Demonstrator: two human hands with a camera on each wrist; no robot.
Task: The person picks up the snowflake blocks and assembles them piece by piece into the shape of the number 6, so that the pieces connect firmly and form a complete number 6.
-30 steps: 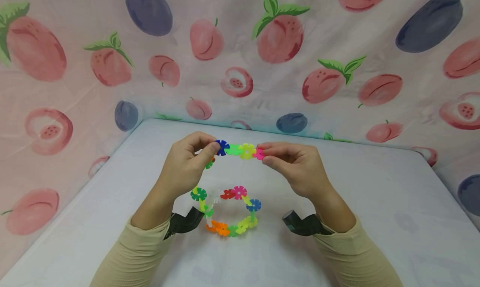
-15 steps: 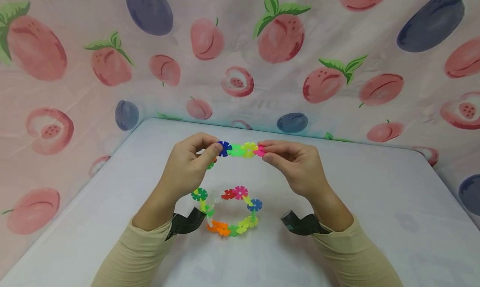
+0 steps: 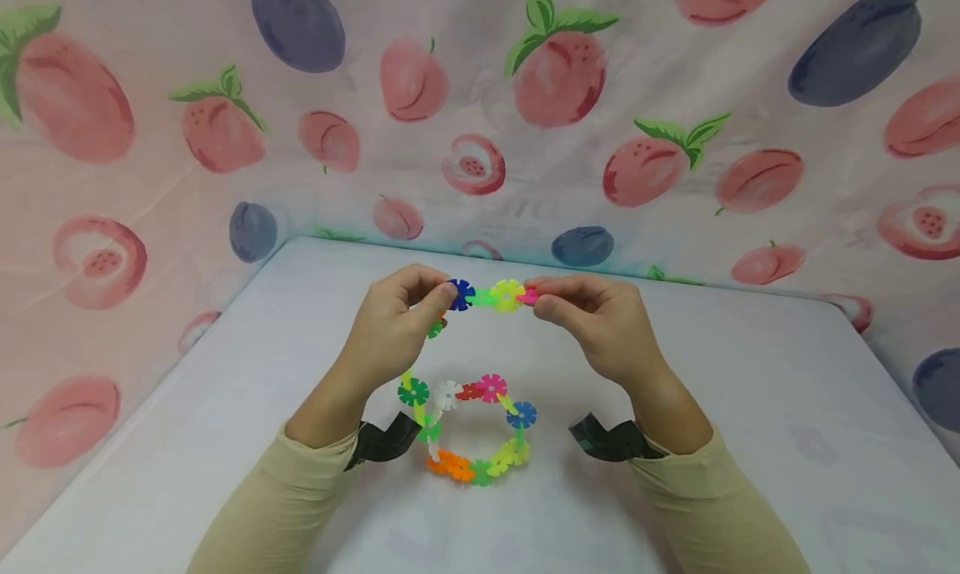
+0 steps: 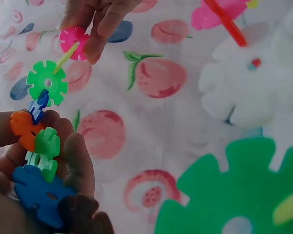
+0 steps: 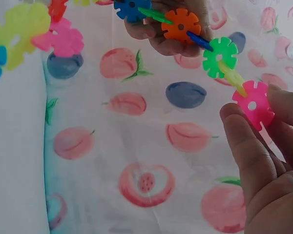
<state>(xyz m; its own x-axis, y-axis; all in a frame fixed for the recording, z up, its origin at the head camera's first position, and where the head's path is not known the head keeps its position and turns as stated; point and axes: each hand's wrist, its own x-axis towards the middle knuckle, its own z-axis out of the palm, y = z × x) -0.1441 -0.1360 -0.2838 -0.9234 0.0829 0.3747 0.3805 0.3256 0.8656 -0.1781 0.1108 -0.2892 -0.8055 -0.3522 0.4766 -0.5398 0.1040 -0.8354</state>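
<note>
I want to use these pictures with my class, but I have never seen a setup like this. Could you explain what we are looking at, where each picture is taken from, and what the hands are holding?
No machine here: a person wears three cameras. The wide picture comes from the head; the two close-ups come from cameras strapped on the wrists. The left hand and right hand each pinch one end of a short chain of snowflake discs, plastic toothed pieces that slot together. The right fingers pinch the pink disc. Below, on the white table, a ring of linked discs rests. A fruit-print cloth hangs behind.
</note>
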